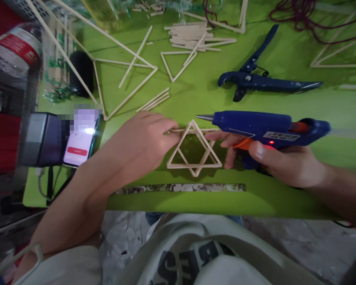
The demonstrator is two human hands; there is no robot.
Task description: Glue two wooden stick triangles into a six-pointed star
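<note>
From where I stand, the broad green table (269,202) is crowded enough that a careless elbow or sleeve could knock something. The biggest worry is the blue plastic glue gun (252,122) with an orange trigger, its red light lit, so I would take it to be hot. The right hand (290,160) is curled around its grip, thumb wrapped over, while some fingertips reach leftward beyond the trigger; an uneven squeeze there could push out too much glue. Farther off lies a dark blue hinged cutter (247,79), well apart from the work, where a stray reach might catch its jaw. The pale wooden star-shaped frame (194,166), made of overlapping stick triangles, sits near the middle of the near side, between the hands. The left hand (154,130) is nearly closed, fingertips pinched at the left end of the frame's far stick, though the exact grip is partly hidden; a slip or tug could skew the thin joints before they set. Several loose pale sticks (153,99) lie just beyond that hand, easily brushed aside. Smallest of all, the pointed metal nozzle (204,117) hangs beside the frame's far tip: drifting left, it could nudge the corner or burn the fingers.
</note>
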